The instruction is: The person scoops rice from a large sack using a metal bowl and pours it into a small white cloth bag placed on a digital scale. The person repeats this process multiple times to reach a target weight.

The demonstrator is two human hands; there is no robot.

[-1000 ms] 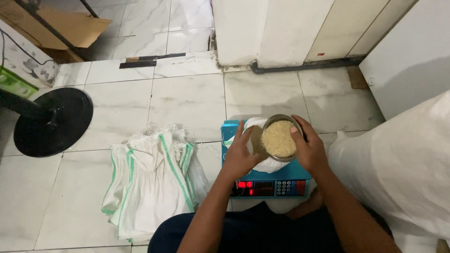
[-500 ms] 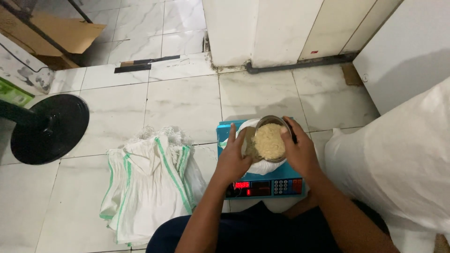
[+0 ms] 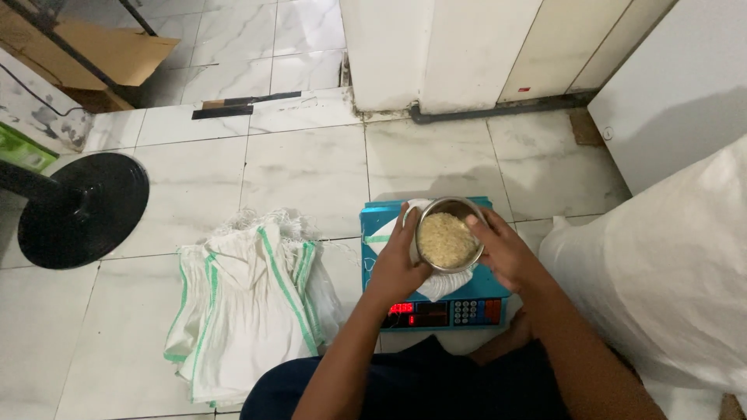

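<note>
A round steel bowl (image 3: 447,239) full of pale grains is held over a blue electronic scale (image 3: 378,222) with a red lit display. My right hand (image 3: 502,253) grips the bowl's right rim. My left hand (image 3: 398,263) cups the bowl's left side and touches a white bag (image 3: 437,286) that lies on the scale under the bowl. The bowl tilts slightly toward me.
A stack of folded white sacks with green stripes (image 3: 249,303) lies left of the scale. A large full white sack (image 3: 669,288) stands at the right. A black round fan base (image 3: 82,208) and a cardboard box (image 3: 85,50) sit at the far left. White walls close the back.
The view has drifted a little; the bowl and both hands stay over the scale, with the bowl lowered slightly toward the white bag.
</note>
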